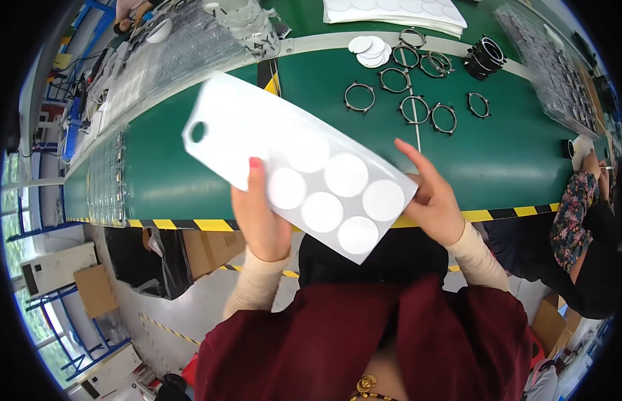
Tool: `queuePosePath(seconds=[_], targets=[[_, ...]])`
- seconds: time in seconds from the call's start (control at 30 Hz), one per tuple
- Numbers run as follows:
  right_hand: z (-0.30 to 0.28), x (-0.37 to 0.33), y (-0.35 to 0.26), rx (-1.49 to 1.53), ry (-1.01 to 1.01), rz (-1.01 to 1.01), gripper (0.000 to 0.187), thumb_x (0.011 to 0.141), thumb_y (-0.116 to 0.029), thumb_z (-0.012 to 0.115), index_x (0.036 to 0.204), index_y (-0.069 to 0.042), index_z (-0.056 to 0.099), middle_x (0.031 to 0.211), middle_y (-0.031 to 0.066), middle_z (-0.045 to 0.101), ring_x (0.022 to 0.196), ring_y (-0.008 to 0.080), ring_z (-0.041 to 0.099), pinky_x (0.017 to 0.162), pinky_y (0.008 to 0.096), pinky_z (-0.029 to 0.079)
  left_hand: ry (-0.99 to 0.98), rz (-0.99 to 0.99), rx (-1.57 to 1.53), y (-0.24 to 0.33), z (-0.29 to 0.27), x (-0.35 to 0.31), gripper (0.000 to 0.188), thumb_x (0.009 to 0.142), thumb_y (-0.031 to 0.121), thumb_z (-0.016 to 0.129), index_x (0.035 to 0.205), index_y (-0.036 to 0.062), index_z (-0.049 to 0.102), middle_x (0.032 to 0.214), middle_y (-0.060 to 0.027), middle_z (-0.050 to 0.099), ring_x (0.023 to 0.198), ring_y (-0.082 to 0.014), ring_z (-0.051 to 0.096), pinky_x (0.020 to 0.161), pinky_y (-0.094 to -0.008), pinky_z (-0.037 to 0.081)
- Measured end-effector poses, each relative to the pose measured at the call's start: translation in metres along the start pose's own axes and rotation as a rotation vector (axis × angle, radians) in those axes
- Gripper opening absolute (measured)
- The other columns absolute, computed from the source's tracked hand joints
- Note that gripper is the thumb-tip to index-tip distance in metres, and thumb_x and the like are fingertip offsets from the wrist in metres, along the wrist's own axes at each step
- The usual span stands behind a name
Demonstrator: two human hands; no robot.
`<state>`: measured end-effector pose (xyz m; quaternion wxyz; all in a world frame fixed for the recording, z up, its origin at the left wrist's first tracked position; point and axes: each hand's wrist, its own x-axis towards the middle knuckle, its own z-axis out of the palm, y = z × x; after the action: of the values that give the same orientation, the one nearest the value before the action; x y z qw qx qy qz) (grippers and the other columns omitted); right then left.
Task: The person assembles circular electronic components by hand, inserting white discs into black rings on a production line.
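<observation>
A long sheet of round white stickers (323, 212) is tilted in front of me above the bench edge. Its lower right part carries several white discs on greyish backing, while the upper left part is plain white with one round hole. My left hand (263, 217) grips the lower edge, thumb on top and the other fingers hidden beneath. At the right corner, my right hand (435, 204) pinches the sheet with its index finger stretched out. Beyond it on the green bench lie several thin dark rings (414, 120) with small tabs and a pile of loose white discs (372, 59).
A stack of black rings (485, 58) stands at the back right, near clear plastic trays (548, 70). More white sheets (394, 15) lie at the back. Clear trays (170, 50) fill the far left. Another person's patterned sleeve (570, 217) is at the right.
</observation>
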<state>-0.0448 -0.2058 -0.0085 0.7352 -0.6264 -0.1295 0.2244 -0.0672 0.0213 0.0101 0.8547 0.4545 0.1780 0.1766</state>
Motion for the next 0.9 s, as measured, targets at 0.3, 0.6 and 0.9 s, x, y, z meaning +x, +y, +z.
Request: queuePosePath(seconds=[0.3, 0.6, 0.9], targets=[[-0.034, 0.014, -0.009, 0.216, 0.075, 0.373, 0.055, 0.082, 0.002, 0.046, 0.134, -0.007, 0.028, 0.088, 0.0093, 0.056, 0.075, 0.0158, 0.058, 0.068, 0.0279, 0.051, -0.561, 0.723, 1.665, -0.014, -0.02, -0.016, 0.066, 0.072, 0.025, 0.068, 0.128, 0.0055, 0.039, 0.137, -0.0228, 0.025, 0.128, -0.0404, 0.021, 0.1, -0.0568, 0.013], [-0.037, 0.015, -0.013, -0.196, -0.01, 0.171, 0.056, 0.076, 0.005, 0.054, 0.129, -0.006, 0.038, 0.092, 0.0068, 0.056, 0.082, 0.0136, 0.055, 0.073, 0.0225, 0.045, -0.741, 0.77, 1.687, -0.049, 0.012, -0.029, 0.058, 0.067, 0.044, 0.064, 0.111, 0.0084, 0.055, 0.112, -0.0164, 0.048, 0.095, -0.0315, 0.048, 0.082, -0.0418, 0.036], [-0.059, -0.01, -0.023, -0.94, -0.257, -0.254, 0.029, 0.072, 0.002, 0.058, 0.101, -0.001, 0.057, 0.086, 0.0086, 0.061, 0.089, 0.0233, 0.053, 0.077, 0.0316, 0.041, -0.864, 0.775, 1.662, -0.047, 0.027, -0.026, 0.057, 0.067, 0.039, 0.063, 0.11, 0.0031, 0.052, 0.107, -0.0169, 0.051, 0.091, -0.0265, 0.049, 0.075, -0.0367, 0.039]])
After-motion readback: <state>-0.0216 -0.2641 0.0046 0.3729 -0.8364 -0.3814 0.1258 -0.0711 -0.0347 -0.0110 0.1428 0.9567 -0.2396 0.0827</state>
